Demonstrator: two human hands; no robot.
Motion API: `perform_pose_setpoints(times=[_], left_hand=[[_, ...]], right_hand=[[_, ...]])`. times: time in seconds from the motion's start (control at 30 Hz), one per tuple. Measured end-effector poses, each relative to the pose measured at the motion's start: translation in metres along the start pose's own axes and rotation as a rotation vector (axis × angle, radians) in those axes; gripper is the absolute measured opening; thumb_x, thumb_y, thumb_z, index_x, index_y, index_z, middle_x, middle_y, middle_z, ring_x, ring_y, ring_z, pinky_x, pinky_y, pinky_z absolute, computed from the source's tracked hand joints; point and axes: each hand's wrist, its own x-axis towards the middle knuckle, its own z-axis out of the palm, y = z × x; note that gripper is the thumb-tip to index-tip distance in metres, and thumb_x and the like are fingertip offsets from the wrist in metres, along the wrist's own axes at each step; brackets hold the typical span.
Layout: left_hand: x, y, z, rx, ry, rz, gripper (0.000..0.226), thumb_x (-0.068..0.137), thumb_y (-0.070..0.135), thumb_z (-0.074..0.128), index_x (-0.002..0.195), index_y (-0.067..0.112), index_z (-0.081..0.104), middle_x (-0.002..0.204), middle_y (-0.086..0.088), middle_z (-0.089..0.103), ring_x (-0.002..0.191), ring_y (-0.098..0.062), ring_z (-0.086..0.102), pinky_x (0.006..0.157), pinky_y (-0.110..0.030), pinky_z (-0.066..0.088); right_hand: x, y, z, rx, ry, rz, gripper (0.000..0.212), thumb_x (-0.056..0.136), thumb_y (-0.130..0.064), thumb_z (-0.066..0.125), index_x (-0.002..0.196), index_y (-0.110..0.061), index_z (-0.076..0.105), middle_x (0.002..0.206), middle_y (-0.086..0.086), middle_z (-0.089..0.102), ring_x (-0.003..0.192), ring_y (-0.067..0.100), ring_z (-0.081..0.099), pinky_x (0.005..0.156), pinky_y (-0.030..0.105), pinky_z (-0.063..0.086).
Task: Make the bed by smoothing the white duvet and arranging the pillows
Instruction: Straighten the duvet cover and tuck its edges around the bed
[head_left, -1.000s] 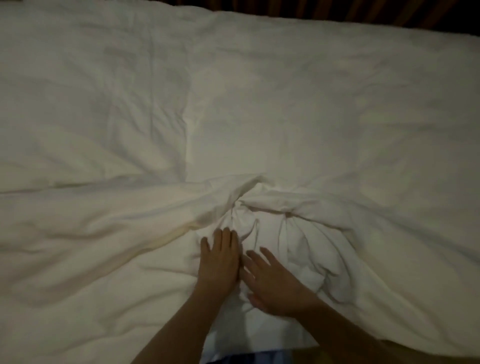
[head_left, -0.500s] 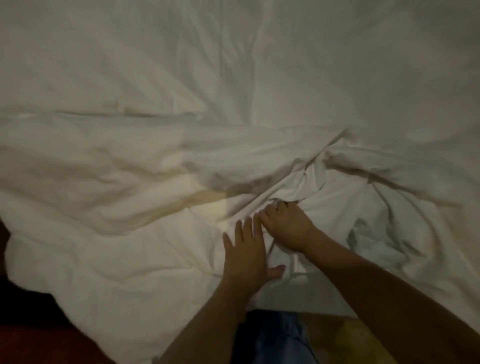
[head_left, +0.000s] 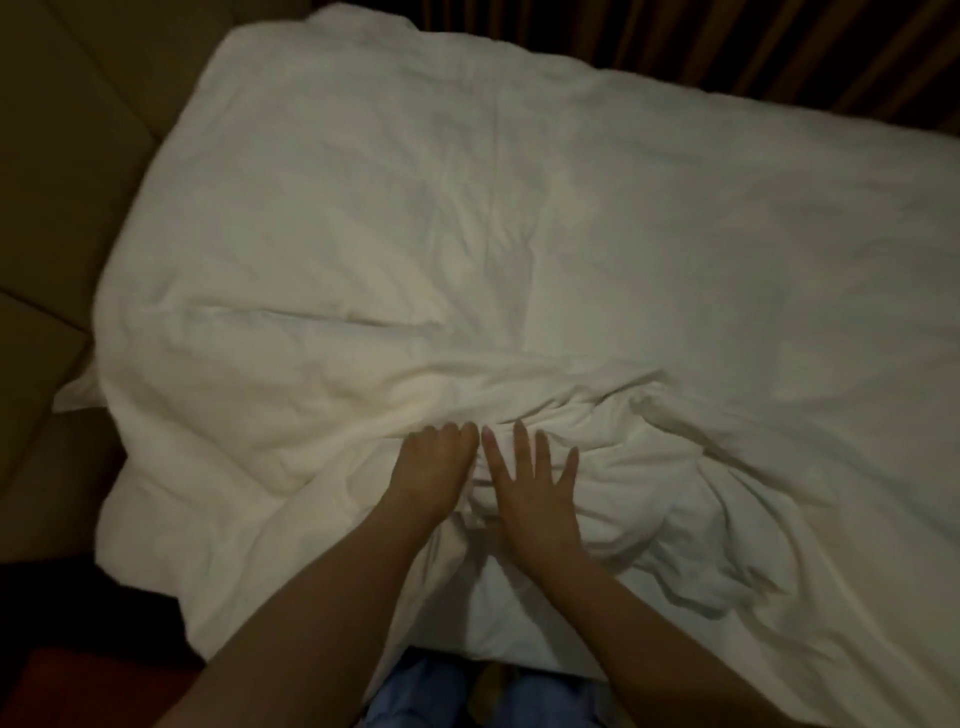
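Observation:
The white duvet (head_left: 519, 234) covers the bed and is bunched into thick folds near its front edge. My left hand (head_left: 434, 467) lies on that bunch with its fingers curled down into a fold, gripping the cloth. Just to its right, my right hand (head_left: 537, 488) rests flat on the wrinkled duvet with its fingers straight and spread. No pillow shows clearly; a white corner (head_left: 72, 400) sticks out from under the duvet at the left edge.
A beige padded panel (head_left: 67, 156) runs along the bed's left side. A dark striped curtain (head_left: 727, 47) hangs behind the far edge. My blue trousers (head_left: 431, 691) show below the duvet's front edge, with dark floor at the lower left.
The view has pulled back and now shows the bed's left edge. My right hand went from gripping a fold to lying flat; my left hand went from flat to curled into the fold.

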Motion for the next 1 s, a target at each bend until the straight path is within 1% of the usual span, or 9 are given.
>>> perform_pose_setpoints(times=[0.1, 0.2, 0.27, 0.43, 0.57, 0.7, 0.83, 0.93, 1.0], left_hand=[[0.010, -0.018, -0.051, 0.092, 0.050, -0.002, 0.042, 0.031, 0.015, 0.089, 0.064, 0.015, 0.064, 0.049, 0.000, 0.054, 0.036, -0.018, 0.052, 0.036, -0.017, 0.036], [0.025, -0.031, -0.093, 0.092, 0.125, 0.013, 0.032, 0.078, 0.018, 0.070, 0.106, 0.010, 0.058, 0.091, -0.008, 0.063, 0.079, -0.024, 0.063, 0.065, -0.031, 0.047], [0.030, -0.032, -0.121, 0.020, 0.094, -0.063, 0.036, 0.093, 0.017, 0.049, 0.127, 0.011, 0.043, 0.116, -0.010, 0.055, 0.103, -0.027, 0.054, 0.081, -0.033, 0.043], [0.019, 0.005, -0.139, -0.271, 0.077, -0.196, 0.093, 0.084, 0.057, 0.054, 0.152, 0.017, 0.003, 0.147, -0.013, 0.027, 0.131, -0.031, 0.033, 0.101, -0.046, 0.039], [0.008, 0.030, -0.111, -0.253, -0.044, -0.431, 0.113, 0.084, 0.053, 0.059, 0.136, 0.032, -0.039, 0.157, -0.012, 0.001, 0.143, -0.037, 0.013, 0.108, -0.058, 0.025], [0.012, 0.007, -0.109, -0.372, 0.085, -0.303, 0.096, 0.086, 0.006, 0.057, 0.149, 0.032, -0.011, 0.142, -0.021, 0.034, 0.123, -0.041, 0.041, 0.094, -0.052, 0.045], [0.025, -0.021, -0.134, -0.046, 0.141, -0.282, 0.063, 0.080, 0.008, 0.065, 0.137, 0.011, 0.038, 0.112, -0.010, 0.055, 0.094, -0.028, 0.058, 0.073, -0.035, 0.050], [0.022, -0.039, -0.153, 0.003, 0.029, -0.276, 0.051, 0.086, 0.006, 0.055, 0.132, 0.012, 0.034, 0.120, -0.010, 0.050, 0.104, -0.029, 0.054, 0.081, -0.036, 0.046], [0.019, -0.050, -0.163, 0.072, 0.068, -0.260, 0.049, 0.087, 0.009, 0.055, 0.132, 0.012, 0.034, 0.121, -0.010, 0.050, 0.106, -0.030, 0.054, 0.082, -0.036, 0.046]], right_hand=[[0.043, 0.001, -0.044, 0.062, 0.055, -0.018, 0.087, 0.051, -0.031, 0.082, 0.125, -0.016, 0.039, 0.094, 0.013, 0.068, 0.077, 0.031, 0.067, 0.073, 0.042, 0.052], [0.079, 0.013, -0.091, 0.118, 0.228, -0.084, 0.052, 0.053, -0.009, 0.074, 0.100, -0.011, 0.052, 0.068, 0.010, 0.061, 0.050, 0.029, 0.058, 0.045, 0.027, 0.045], [0.097, 0.021, -0.125, 0.118, 0.222, -0.050, 0.048, 0.050, -0.005, 0.080, 0.095, -0.006, 0.064, 0.067, 0.013, 0.062, 0.050, 0.031, 0.058, 0.044, 0.028, 0.043], [0.112, 0.034, -0.171, 0.175, 0.192, 0.043, 0.030, 0.086, -0.004, 0.053, 0.115, -0.004, 0.052, 0.100, 0.018, 0.061, 0.088, 0.037, 0.060, 0.067, 0.036, 0.042], [0.104, 0.047, -0.190, 0.153, 0.268, -0.012, 0.031, 0.070, 0.001, 0.068, 0.099, 0.000, 0.057, 0.079, 0.021, 0.062, 0.066, 0.039, 0.062, 0.053, 0.034, 0.039], [0.098, 0.061, -0.199, 0.078, 0.300, 0.006, 0.038, 0.050, -0.001, 0.081, 0.082, -0.001, 0.060, 0.059, 0.016, 0.058, 0.044, 0.034, 0.056, 0.043, 0.026, 0.029], [0.098, 0.058, -0.198, 0.085, 0.404, 0.040, 0.050, 0.033, 0.000, 0.083, 0.078, -0.004, 0.061, 0.055, 0.011, 0.055, 0.040, 0.029, 0.051, 0.038, 0.022, 0.029], [0.096, 0.036, -0.187, 0.065, 0.428, 0.048, 0.078, 0.039, -0.011, 0.084, 0.113, -0.006, 0.057, 0.086, 0.017, 0.064, 0.068, 0.033, 0.061, 0.060, 0.035, 0.049], [0.088, 0.000, -0.186, 0.057, 0.263, -0.041, 0.102, 0.059, -0.033, 0.081, 0.144, -0.014, 0.028, 0.130, 0.022, 0.051, 0.113, 0.038, 0.054, 0.094, 0.054, 0.041]])
